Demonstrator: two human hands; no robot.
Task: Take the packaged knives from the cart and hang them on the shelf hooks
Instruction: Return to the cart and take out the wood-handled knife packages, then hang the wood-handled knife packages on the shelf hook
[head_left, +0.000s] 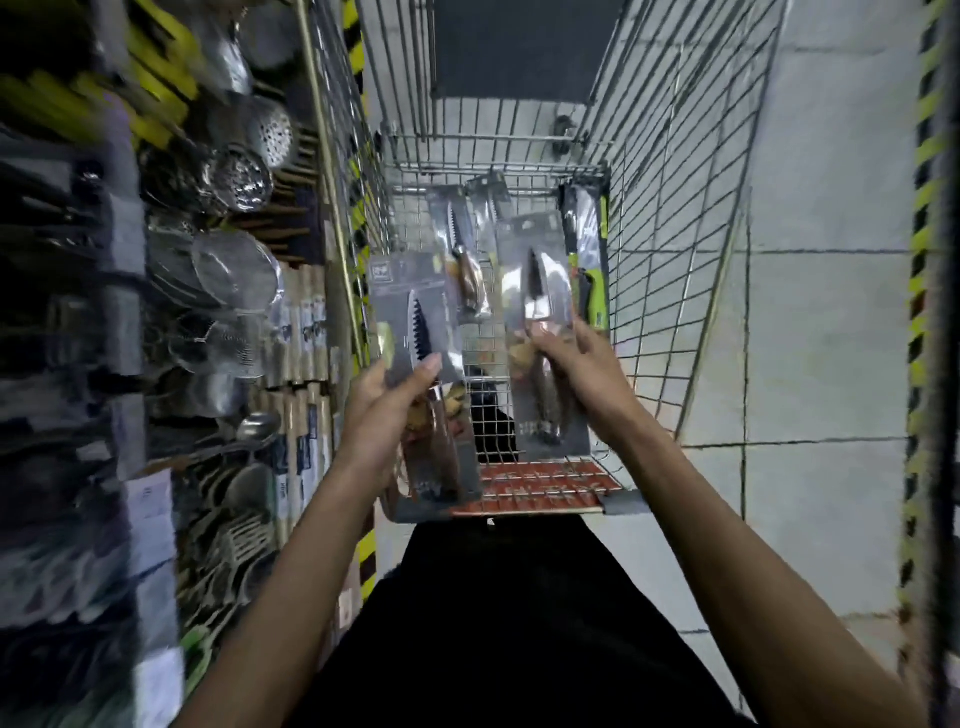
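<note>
L hand (395, 400) pinches a grey-card blister pack w/ serrated steel knife (410, 312), thumb on its front. R hand (576, 364) grips a second grey-card knife pack (540, 260) at the handle end. Both packs run near-to-far, blade tips far, above the wire shopping cart (675, 208). The shelf of steel strainers (234, 270) lies left, so L hand is prob. nearer. Hooks too blurred to pick out. A brown-handled knife pack (467, 280) waits farther in.

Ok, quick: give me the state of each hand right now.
Left hand: holding the packaged serrated knife.
Right hand: holding the second packaged knife.
</note>
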